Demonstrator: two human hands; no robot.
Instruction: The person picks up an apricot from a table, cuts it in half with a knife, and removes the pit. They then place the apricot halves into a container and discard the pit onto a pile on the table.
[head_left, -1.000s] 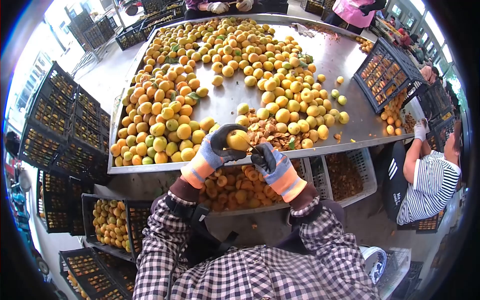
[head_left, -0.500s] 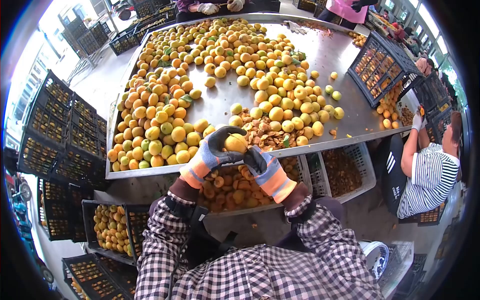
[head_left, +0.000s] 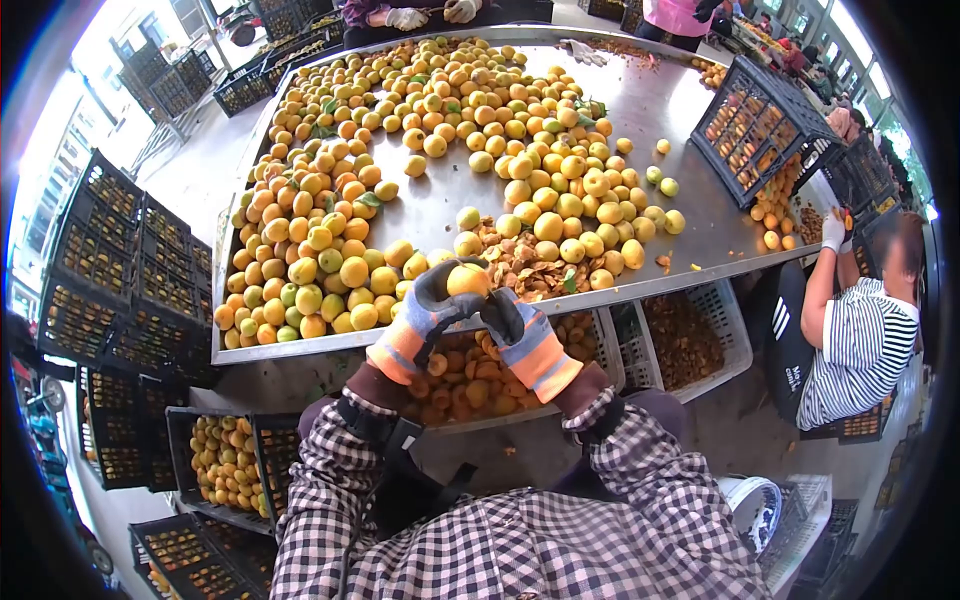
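Note:
My left hand, in a grey-and-orange work glove with dark palm and fingers, is wrapped round a yellow-orange apricot. Close beside the fruit is my right hand, gloved the same way, its fingers curled together; whatever they hold is hidden. Both hands are above the near edge of a metal table. Just beyond them lies a heap of brown scraps. Below, a crate holds cut apricot pieces, partly covered by my hands.
Whole apricots are spread across the table. A tipped black crate spills fruit at the right. A white crate of brown scraps stands below the edge. A co-worker in a striped shirt sits right; stacked crates stand left.
The apricot in my left hand is turned and raised slightly, and now shows more of its surface. My right hand has drawn slightly down and left. The camera view has shifted slightly.

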